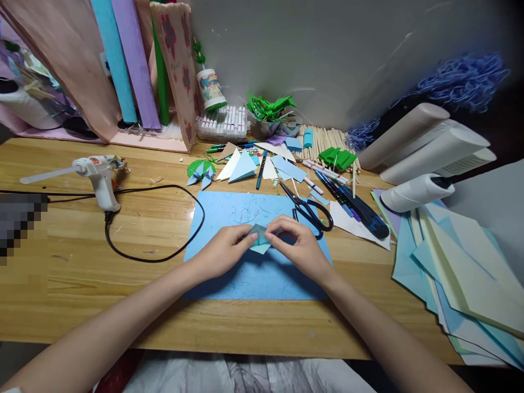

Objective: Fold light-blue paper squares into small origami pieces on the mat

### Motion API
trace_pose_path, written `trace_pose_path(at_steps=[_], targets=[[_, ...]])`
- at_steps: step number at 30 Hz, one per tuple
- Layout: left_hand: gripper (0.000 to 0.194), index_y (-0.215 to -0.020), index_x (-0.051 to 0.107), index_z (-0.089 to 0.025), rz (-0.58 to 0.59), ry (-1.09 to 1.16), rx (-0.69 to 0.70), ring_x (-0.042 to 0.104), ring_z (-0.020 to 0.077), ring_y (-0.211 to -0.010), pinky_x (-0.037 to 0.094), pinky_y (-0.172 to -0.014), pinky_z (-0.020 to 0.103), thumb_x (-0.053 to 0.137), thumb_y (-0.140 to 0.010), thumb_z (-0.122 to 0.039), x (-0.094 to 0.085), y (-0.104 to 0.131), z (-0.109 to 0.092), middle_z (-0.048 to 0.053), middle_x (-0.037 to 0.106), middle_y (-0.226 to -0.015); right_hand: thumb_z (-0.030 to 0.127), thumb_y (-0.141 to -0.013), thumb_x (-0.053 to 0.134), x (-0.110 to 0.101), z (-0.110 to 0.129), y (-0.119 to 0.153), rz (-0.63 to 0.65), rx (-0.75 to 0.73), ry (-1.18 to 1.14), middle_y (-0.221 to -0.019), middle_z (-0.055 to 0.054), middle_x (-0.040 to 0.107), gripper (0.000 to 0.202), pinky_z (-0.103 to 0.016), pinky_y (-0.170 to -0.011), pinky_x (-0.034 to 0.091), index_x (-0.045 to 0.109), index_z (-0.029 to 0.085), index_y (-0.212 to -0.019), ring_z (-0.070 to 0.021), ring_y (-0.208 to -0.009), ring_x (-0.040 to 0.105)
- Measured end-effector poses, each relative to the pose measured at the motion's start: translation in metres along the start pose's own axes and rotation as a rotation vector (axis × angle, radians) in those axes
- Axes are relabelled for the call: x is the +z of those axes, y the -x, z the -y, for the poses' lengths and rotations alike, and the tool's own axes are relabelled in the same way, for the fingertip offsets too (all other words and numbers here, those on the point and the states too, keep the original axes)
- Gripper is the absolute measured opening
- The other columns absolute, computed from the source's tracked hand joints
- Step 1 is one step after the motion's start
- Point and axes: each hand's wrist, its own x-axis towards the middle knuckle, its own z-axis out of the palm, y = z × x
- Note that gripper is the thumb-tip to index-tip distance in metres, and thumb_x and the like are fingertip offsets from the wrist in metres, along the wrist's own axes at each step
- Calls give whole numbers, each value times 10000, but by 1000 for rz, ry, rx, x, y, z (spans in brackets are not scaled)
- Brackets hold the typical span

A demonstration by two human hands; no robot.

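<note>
A small folded piece of teal paper (260, 244) is held between both hands over the blue mat (245, 278). My left hand (224, 248) pinches its left side between thumb and fingers. On the right side, the fingertips and thumb of my right hand (295, 243) close on the paper's edge. Black-handled scissors (305, 210) lie partly open just beyond my right hand, across the mat's upper right corner. Folded blue paper shapes (200, 176) sit on a green round piece past the mat's upper left corner.
A white glue gun (100, 180) with a looping black cable (153, 260) lies at the left. Paper scraps (245, 166), pens, a blue cutter (370, 218) and wooden sticks lie behind the mat. Stacked coloured paper (462, 267) and white rolls (417, 194) are at the right.
</note>
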Motion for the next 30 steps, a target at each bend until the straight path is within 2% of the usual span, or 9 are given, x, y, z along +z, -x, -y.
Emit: trace_pose_path(at_steps=[5,7,10,15,17,19,23,27,30], targets=[[278,-761,583,-137,204,193,-18,523,139,-697,391,-638,228,408,-837,-338,-6,-1,-1,21,591,-739,287,-744,610,-3,-4,-3,105,181,-206,-679,-6,584,133,-247,-574,410,601,163,-698,-125,-629,543],[282,-692,569,-134,204,195,-40,483,117,-601,363,-549,210,454,-811,-363,-6,0,-1,-5,535,-632,297,-728,627,-1,-5,-3,136,227,-272,-642,5,576,149,-234,-548,400,592,158,-687,-112,-588,528],[371,-526,446,-153,153,170,-78,380,82,-474,280,-446,195,505,-765,-431,-6,0,0,-57,355,-489,295,-724,629,1,-6,-2,149,262,-304,-630,13,557,159,-219,-532,383,578,153,-673,-96,-572,503],[439,-480,308,-177,131,213,-117,384,78,-451,300,-446,192,526,-734,-462,-5,-1,3,-73,259,-477,262,-715,643,2,-5,-1,135,241,-316,-681,22,539,129,-198,-526,375,561,165,-738,-86,-597,491],[419,-477,351,-169,144,207,-120,411,87,-466,299,-449,193,524,-741,-444,-5,-1,2,-66,294,-468,269,-726,633,3,-5,-1,137,218,-300,-729,9,559,132,-203,-553,389,574,169,-790,-96,-646,512],[382,-497,457,-144,180,186,-112,429,95,-486,295,-455,196,506,-759,-418,-6,0,2,-44,386,-471,284,-740,620,3,-6,-1,150,206,-275,-752,-4,577,141,-213,-576,401,590,168,-814,-108,-676,527],[363,-614,617,-107,257,178,-91,430,93,-496,316,-475,199,475,-787,-392,-6,2,1,-7,528,-534,307,-736,621,4,-5,-1,192,209,-266,-693,0,581,149,-221,-559,407,600,159,-745,-107,-625,527],[346,-689,651,-106,319,327,-129,534,124,-586,420,-578,226,506,-777,-408,-5,1,1,31,616,-636,325,-717,634,4,-5,-1,223,240,-326,-650,12,572,169,-221,-527,416,581,165,-722,-103,-574,529],[404,-746,631,-111,264,527,-213,601,151,-663,468,-649,265,483,-775,-485,-4,-2,1,64,651,-726,345,-709,633,4,-8,-3,105,260,-324,-643,13,546,192,-216,-498,413,567,165,-704,-102,-570,511]])
